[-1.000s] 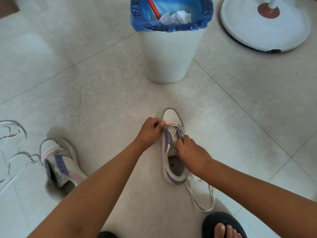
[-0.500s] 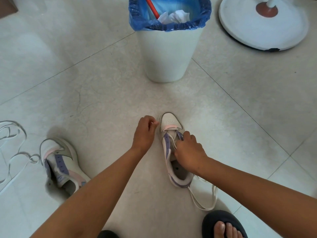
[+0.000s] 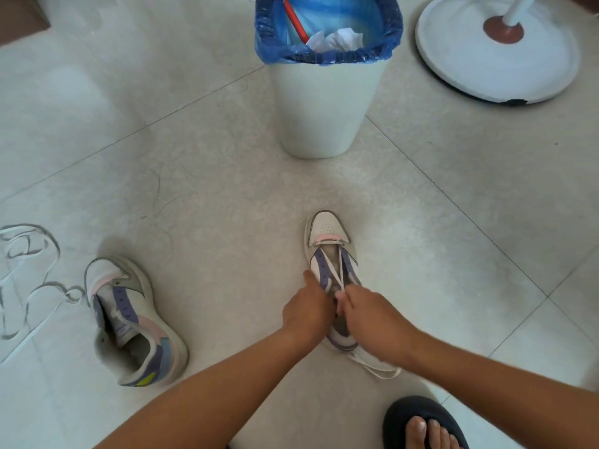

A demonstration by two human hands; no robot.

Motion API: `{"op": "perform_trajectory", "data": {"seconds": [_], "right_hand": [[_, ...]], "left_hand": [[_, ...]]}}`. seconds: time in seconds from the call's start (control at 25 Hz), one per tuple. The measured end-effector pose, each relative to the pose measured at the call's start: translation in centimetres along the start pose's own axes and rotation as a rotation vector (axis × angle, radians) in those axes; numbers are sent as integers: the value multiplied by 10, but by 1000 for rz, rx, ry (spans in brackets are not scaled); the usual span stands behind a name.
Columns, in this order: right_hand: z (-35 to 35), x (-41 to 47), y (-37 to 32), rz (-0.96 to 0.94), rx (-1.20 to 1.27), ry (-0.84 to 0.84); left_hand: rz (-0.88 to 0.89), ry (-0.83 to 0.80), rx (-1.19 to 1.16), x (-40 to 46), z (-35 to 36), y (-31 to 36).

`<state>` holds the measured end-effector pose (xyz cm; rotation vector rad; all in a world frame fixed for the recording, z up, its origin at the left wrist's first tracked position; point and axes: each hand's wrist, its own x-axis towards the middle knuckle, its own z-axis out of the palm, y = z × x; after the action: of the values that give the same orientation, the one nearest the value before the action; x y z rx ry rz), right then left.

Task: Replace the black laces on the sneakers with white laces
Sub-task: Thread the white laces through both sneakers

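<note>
**Both hands pulling a white lace over the middle sneaker**

Fingers of the left hand point(image 3: 306, 311) curl down at the left edge of the sneaker point(image 3: 330, 254), and those of the right hand point(image 3: 366, 314) pinch the white lace point(image 3: 337, 270) just beside it; whether the left fingers grip a strand cannot be told. Two strands run from the far eyelets toward the hands, and loose ends point(image 3: 376, 367) trail on the tiled floor point(image 3: 194, 176) near the heel. A second sneaker point(image 3: 129, 319), unlaced, lies well apart on the left, with another loose lace point(image 3: 29, 286) at the left edge. Far beyond stand a white bin point(image 3: 324, 105) lined with a blue bag and a round fan base point(image 3: 496, 50). One sandalled foot point(image 3: 424, 426) shows near right.
</note>
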<state>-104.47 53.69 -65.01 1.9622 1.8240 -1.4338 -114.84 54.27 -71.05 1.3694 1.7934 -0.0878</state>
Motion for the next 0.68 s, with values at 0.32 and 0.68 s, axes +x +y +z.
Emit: {"op": "perform_trajectory", "data": {"seconds": [0.32,0.68], "right_hand": [[10,-9,-5,257,360,-8],[-87,-4,-32,135,1330,-431]], "left_hand": [[-38,30,-107,10,-16,-15],[-38,265,89,26,-88,-28]]}}
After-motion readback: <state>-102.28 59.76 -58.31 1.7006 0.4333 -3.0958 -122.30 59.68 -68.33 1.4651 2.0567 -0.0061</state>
